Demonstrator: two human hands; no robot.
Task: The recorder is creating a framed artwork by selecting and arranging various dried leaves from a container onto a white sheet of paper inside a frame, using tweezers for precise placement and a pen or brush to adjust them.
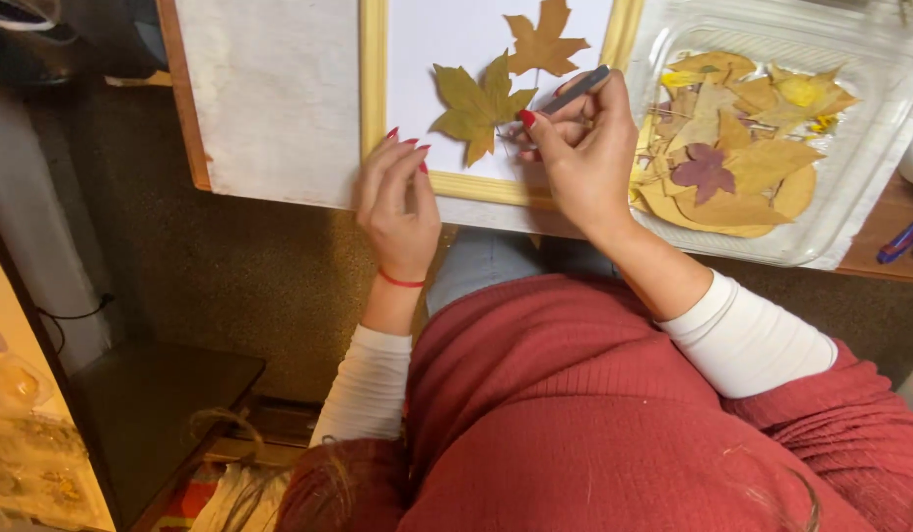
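1. Pinching a slim grey tool (574, 91) like a pen, your right hand (582, 148) is closed around it, its tip hidden behind your fingers near the stem of the olive-green maple leaf (479, 103).
2. Your left hand (397, 202) holds nothing; its fingers lie spread and flat on the lower edge of the pale wooden frame (373, 79), steadying it.
3. The green leaf lies on the white sheet (446, 34) inside the frame, just below a brown leaf (543, 41).
4. Judge both leaves as pressed and dry: very light, thin, brittle at the points. Take them by the stem or slide under them flat.
5. To the right, a clear plastic tray (870, 148) holds more dried leaves (732, 148), one of them purple.
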